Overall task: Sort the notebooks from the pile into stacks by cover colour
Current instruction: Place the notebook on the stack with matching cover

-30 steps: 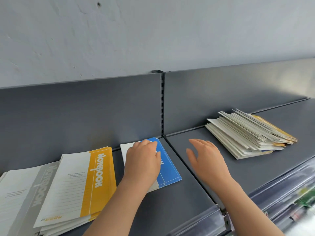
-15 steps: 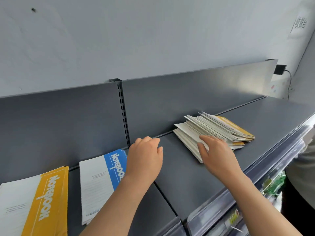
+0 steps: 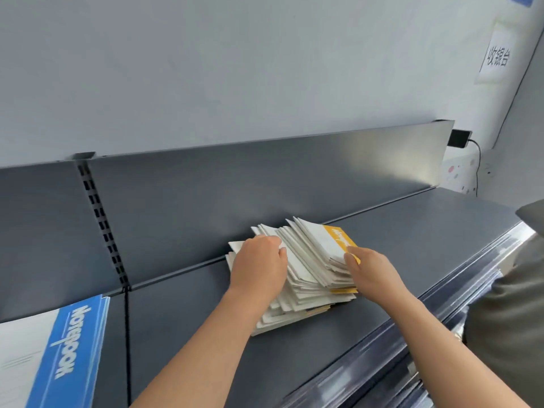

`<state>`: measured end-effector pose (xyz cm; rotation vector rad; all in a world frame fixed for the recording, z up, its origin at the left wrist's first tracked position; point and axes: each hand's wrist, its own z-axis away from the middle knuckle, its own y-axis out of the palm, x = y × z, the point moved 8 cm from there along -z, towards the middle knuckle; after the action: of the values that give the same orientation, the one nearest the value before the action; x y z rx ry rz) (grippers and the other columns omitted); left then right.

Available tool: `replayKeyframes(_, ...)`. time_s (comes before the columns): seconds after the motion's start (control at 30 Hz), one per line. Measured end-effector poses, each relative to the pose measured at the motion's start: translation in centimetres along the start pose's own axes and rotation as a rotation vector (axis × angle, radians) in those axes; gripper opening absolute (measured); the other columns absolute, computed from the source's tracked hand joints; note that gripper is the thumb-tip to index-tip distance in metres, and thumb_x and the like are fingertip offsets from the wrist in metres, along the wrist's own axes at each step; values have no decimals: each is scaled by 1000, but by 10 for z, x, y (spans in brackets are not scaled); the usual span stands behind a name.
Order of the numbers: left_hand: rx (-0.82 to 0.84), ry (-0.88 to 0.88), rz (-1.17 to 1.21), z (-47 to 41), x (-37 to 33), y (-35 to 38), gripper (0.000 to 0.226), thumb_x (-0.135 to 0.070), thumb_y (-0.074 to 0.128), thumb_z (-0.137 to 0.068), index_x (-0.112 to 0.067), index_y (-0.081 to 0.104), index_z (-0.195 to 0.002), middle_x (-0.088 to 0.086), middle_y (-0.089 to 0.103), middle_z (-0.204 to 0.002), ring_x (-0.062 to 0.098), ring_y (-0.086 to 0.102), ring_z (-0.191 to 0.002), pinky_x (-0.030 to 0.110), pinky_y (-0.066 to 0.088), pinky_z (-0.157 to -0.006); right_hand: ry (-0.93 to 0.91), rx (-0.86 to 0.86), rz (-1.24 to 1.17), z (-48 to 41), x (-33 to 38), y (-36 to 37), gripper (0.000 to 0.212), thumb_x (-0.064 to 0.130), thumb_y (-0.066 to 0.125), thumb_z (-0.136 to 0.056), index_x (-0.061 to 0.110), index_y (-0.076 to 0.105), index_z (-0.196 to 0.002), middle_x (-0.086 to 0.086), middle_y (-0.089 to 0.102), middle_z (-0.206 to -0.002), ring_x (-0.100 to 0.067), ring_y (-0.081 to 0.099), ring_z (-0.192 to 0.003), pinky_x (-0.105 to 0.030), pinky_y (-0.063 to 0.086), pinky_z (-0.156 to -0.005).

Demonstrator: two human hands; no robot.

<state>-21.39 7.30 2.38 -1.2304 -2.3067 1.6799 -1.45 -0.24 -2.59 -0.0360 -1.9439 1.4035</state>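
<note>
A fanned pile of notebooks [image 3: 306,278], mostly showing white covers, lies on the grey shelf [image 3: 412,231] against the back panel. Its top notebook [image 3: 329,240] is white with a yellow band. My left hand [image 3: 259,263] rests on the pile's left side, its fingers curled over the white covers. My right hand [image 3: 371,266] touches the near corner of the yellow-banded notebook with thumb and fingertips. A white notebook with a blue band [image 3: 64,348] lies flat at the lower left, apart from the pile.
A slotted upright [image 3: 103,231] divides the shelf's back panel. A clear price rail [image 3: 441,319] runs along the front edge. A person in dark olive clothing [image 3: 515,304] stands at the right. A black adapter with its cable [image 3: 459,139] sits at the panel's end.
The view has swung right. Both hands moved from beside the blue notebook onto the pile; the left hand now rests on it and the right hand reached the top yellow-banded notebook.
</note>
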Motion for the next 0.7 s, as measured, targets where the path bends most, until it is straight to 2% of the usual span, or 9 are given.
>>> replayKeyframes(0.07,40,-31,34,-13,-12,23,37,-16,40,-93,-14,29,-57,-1,34,-57,18,34,-58,30,26,-51,-17,61,-2,-12,-10,8,30,23,33,-98,11,56,-82,-6,60,-81,-29,54,-85,-41,45,-75)
replayKeyframes(0.1,61,-49,52,-18,-17,33,37,-15,40,-92,-13,29,-57,0,34,-56,17,32,-54,30,24,-48,-34,92,-5,-16,-14,12,31,22,32,-98,11,49,-75,-4,56,-75,-29,52,-80,-42,45,-72)
replayKeyframes(0.23,108,-146,111,-38,-24,62,42,-25,44,-93,-14,30,-55,0,34,-52,19,34,-52,29,28,-50,-117,190,-123,-22,-18,21,34,21,34,-100,22,59,-122,6,59,-122,-19,52,-113,-26,38,-83)
replayKeyframes(0.37,125,-291,49,-47,-22,71,47,-40,52,-90,-17,31,-56,-1,34,-52,17,36,-50,28,24,-46,-183,234,-237,-21,-21,24,39,14,35,-100,29,59,-126,15,52,-133,-7,45,-120,-14,29,-91)
replayKeyframes(0.43,142,-345,30,-49,-20,73,40,-38,57,-87,-13,40,-59,7,46,-58,21,51,-56,27,25,-44,-218,261,-247,-20,-19,25,44,8,33,-98,30,59,-125,17,51,-133,-5,43,-122,-11,27,-93)
replayKeyframes(0.5,166,-380,36,-51,-19,78,28,-29,59,-84,-5,53,-72,11,57,-79,28,61,-72,29,34,-47,-233,280,-261,-21,-21,24,46,6,31,-97,30,59,-125,17,51,-129,-5,44,-119,-12,29,-92)
replayKeyframes(0.53,172,-396,55,-51,-18,80,25,-25,59,-84,-4,52,-71,13,57,-80,28,59,-67,30,36,-47,-221,275,-256,-23,-25,21,45,7,30,-97,30,59,-125,17,52,-125,-6,46,-114,-14,33,-88)
replayKeyframes(0.63,149,-438,107,-49,-11,79,32,-13,56,-84,-13,34,-60,5,42,-59,16,38,-49,26,25,-42,-147,200,-201,-31,-43,11,38,16,31,-99,23,57,-125,3,59,-121,-18,55,-103,-23,42,-80)
replayKeyframes(0.7,119,-442,149,-50,-5,76,22,-10,53,-84,-6,44,-64,2,52,-63,17,50,-50,28,35,-42,-107,175,-157,-35,-52,9,34,19,33,-99,8,56,-122,-9,61,-121,-27,56,-108,-34,45,-89)
